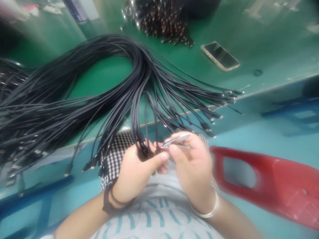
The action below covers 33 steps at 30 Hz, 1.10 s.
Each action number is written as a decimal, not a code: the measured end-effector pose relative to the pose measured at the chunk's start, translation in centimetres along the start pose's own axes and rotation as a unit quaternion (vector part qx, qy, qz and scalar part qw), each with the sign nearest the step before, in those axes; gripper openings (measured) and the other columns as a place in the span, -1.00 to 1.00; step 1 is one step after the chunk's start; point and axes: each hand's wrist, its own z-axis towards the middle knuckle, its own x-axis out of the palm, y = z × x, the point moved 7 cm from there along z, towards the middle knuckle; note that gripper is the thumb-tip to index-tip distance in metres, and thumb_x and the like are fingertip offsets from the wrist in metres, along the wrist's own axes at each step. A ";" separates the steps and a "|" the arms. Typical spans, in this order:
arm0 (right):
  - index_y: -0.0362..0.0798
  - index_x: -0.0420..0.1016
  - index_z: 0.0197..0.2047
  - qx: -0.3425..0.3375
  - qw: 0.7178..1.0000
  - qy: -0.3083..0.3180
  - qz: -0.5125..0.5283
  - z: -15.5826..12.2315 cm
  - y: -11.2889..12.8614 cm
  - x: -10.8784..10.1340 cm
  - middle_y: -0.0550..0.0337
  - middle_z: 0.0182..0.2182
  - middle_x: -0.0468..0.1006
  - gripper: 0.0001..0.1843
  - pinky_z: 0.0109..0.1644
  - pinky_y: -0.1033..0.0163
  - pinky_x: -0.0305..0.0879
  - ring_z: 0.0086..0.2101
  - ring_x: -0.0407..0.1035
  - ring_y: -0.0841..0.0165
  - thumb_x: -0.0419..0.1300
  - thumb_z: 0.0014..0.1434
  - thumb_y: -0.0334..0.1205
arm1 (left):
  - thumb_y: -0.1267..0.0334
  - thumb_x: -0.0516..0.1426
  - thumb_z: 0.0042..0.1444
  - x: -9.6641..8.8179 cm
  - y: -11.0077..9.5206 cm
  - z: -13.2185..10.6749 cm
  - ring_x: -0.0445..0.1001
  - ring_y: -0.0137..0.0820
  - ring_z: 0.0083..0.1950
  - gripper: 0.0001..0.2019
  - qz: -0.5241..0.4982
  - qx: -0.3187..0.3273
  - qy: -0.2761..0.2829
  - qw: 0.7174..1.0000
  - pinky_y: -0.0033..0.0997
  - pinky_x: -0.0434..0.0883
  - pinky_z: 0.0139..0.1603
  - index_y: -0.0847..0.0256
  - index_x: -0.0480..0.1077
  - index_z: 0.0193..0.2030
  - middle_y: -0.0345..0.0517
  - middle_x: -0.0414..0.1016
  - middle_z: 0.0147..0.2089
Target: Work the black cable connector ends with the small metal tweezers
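My left hand (136, 167) is closed around the connector ends of several black cables (136, 113), which hang over the table's front edge. In my right hand (194, 169) I grip a nail clipper (175, 141), silvery, with its jaws pointing left. Those jaws are close to the cable ends at my left fingertips; whether they touch a cable I cannot tell. The held cables belong to a large looped bundle of black cables (119, 43) lying on the table, with loose plugs spread along the edge on both sides of my hands.
On the green table (107, 74), a phone (220, 55) lies at right and a pile of dark pieces with coppery tips (164, 23) at the back. A red plastic stool or chair (271, 179) stands right of me. Black-and-white checked cloth (119, 149) covers my lap.
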 end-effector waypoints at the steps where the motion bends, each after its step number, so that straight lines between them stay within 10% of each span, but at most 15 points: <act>1: 0.06 0.44 -0.32 0.001 1.000 -0.001 -0.002 0.0 0.0 0.0 0.27 -0.44 0.57 -0.87 -0.49 0.34 0.46 -0.46 0.52 0.37 0.32 0.09 -0.30 | 0.23 0.34 0.00 0.0 -0.1 0.0 0.49 -0.42 -0.56 -0.80 0.002 0.001 -0.002 1.000 -0.46 0.45 -0.53 0.21 0.41 -0.44 -0.25 0.52 -0.53; 21: 0.07 0.43 -0.28 0.061 0.997 0.001 0.045 0.5 -1.0 -0.4 0.29 -0.44 0.59 -0.86 -0.60 0.36 0.41 -0.53 0.50 0.38 0.31 0.10 -0.27 | 0.21 0.35 -0.02 0.3 0.2 0.1 0.48 -0.41 -0.58 -0.78 0.017 -0.022 -0.012 1.000 -0.45 0.45 -0.53 0.20 0.41 -0.43 -0.24 0.52 -0.55; 28: 0.08 0.44 -0.23 0.042 0.983 0.175 0.034 0.4 0.1 1.0 0.26 -0.26 0.57 -0.87 -0.50 0.25 0.42 -0.54 0.46 0.40 0.30 0.15 -0.25 | 0.23 0.33 0.01 0.8 0.1 0.2 0.46 -0.43 -0.56 -0.82 0.065 -0.049 0.065 0.995 -0.49 0.42 -0.48 0.23 0.47 -0.50 -0.22 0.50 -0.63; 31: 0.07 0.50 -0.22 -0.124 0.969 0.052 -0.209 2.0 3.0 -1.9 0.22 -0.23 0.59 -0.89 -0.10 0.12 0.46 -0.22 0.52 0.27 0.30 0.15 -0.26 | 0.20 0.26 0.12 0.9 0.3 -0.5 0.59 -0.33 -0.39 -0.79 -0.013 -0.096 0.133 0.986 -0.43 0.48 -0.39 0.24 0.52 -0.14 -0.04 0.65 -0.30; 33: 0.02 0.52 -0.19 -0.251 0.884 -0.100 -0.380 2.4 5.5 -4.1 0.14 -0.17 0.60 -0.87 0.25 -0.07 0.19 -0.05 0.46 0.18 0.29 0.15 -0.26 | 0.21 0.19 0.20 0.7 0.5 -1.0 0.63 -0.23 -0.21 -0.66 -0.055 -0.119 0.150 0.980 -0.37 0.51 -0.31 0.21 0.41 0.11 0.09 0.62 -0.05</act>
